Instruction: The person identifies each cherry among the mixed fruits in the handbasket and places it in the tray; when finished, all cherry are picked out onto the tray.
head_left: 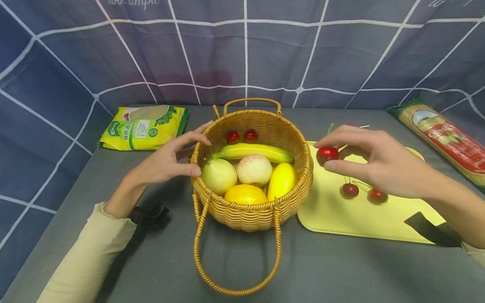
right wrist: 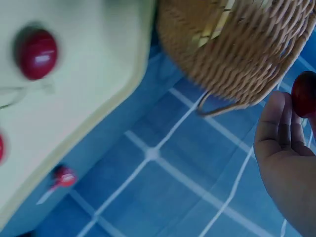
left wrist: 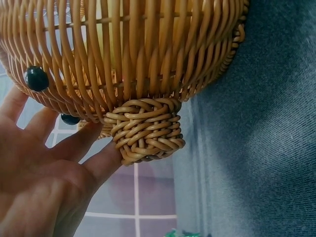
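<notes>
My right hand pinches a red cherry by the fingertips, above the yellow board and right of the wicker basket. My left hand rests on the basket's left rim, its fingers fairly straight and spread against the weave in the left wrist view. Inside the basket lie two cherries, a banana, a green pear-like fruit, a peach, an orange fruit and a yellow oval fruit. Two more cherries with stems lie on the board.
The yellow board lies right of the basket. A small red item with a white stick is beyond its edge. A yellow Knorr bag stands back left, a red pasta pack far right. The basket's front handle droops onto the table.
</notes>
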{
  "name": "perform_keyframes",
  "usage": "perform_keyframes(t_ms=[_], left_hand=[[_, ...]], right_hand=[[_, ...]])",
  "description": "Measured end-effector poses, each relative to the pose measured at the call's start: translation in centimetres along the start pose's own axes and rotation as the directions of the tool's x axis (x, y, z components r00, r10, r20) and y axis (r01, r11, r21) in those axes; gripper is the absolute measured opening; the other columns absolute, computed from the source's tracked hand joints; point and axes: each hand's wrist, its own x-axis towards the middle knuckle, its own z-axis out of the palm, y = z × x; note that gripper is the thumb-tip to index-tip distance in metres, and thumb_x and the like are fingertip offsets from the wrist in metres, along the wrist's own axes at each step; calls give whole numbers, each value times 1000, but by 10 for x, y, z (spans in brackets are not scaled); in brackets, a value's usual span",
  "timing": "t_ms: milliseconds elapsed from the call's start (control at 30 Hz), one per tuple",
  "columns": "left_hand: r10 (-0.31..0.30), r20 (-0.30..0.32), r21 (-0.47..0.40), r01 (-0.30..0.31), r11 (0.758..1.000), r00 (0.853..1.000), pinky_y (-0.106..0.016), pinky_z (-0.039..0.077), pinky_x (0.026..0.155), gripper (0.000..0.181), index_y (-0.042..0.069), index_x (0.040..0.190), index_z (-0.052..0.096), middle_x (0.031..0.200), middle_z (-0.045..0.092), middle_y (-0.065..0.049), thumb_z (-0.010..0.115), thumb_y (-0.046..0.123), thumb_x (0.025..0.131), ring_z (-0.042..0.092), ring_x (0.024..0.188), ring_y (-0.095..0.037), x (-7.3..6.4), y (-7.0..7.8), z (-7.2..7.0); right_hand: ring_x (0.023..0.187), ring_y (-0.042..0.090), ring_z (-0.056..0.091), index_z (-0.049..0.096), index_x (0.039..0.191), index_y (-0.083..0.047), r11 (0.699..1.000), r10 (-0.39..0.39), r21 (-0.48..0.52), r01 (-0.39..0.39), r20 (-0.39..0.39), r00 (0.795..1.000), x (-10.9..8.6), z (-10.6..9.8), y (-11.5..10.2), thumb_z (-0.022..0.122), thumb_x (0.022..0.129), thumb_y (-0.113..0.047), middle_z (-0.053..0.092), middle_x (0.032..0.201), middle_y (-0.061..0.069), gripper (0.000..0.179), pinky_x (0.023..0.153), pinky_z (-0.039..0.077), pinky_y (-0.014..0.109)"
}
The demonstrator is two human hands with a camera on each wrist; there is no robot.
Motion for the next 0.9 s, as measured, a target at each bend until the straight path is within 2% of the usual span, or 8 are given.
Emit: perform_keyframes(t_ms=[67,167,300,467,567,733,900], left_hand=[[1,0,-1,-1,1000,1000,-62,23,110,51,-3,128,48,164,17,2,74,8,85,19,148,-23,1,1,0],[3,2,-4,-3,1000,1000,-61,23,110,52,-3,129,48,164,17,2,74,10,86,19,148,-22,1,0,0],[2,1,-19,-2,1000,1000,-63,22,110,53,0,129,50,164,17,1,76,20,88,18,148,-23,1,-4,1],[-1,3,-30,1,1000,1000,-64,21,110,54,1,129,50,164,16,0,76,27,89,15,149,-22,0,-5,1],[-2,4,-25,2,1000,1000,-63,22,110,56,-3,130,47,164,16,1,75,23,89,15,149,-22,-1,-4,2],[-9,0,-9,9,1000,1000,-62,23,110,55,-4,130,46,164,16,2,74,17,88,17,148,-23,-1,-1,1],[-16,-5,-9,16,1000,1000,-64,21,110,57,-4,130,46,164,16,3,75,23,89,17,148,-23,-2,-1,1]], right_hand=[[90,13,63,68,118,-25,997,72,1,-72,-35,997,-13,-4,10,72,90,-9,66,104,-7,33,73,48,19],[91,12,64,68,118,-28,983,174,-40,-178,-88,981,-31,-7,32,73,90,-11,68,106,-6,33,75,46,16],[88,9,64,69,116,-27,965,228,-106,-240,-115,967,-50,-5,69,74,89,-11,69,105,-8,32,74,44,13],[86,2,63,71,111,-15,959,219,-163,-234,-106,970,-63,0,108,77,84,-4,70,102,-5,30,69,46,12],[86,-2,60,72,110,-13,952,212,-200,-230,-109,971,-67,3,121,78,83,-3,70,98,-4,29,67,44,12],[73,2,56,71,108,-13,939,174,-280,-200,-114,978,-68,7,131,79,81,-3,67,87,-5,30,57,42,18],[62,4,49,70,107,-10,931,156,-319,-175,-87,984,-66,10,133,80,79,-2,60,75,-7,31,50,38,23]])
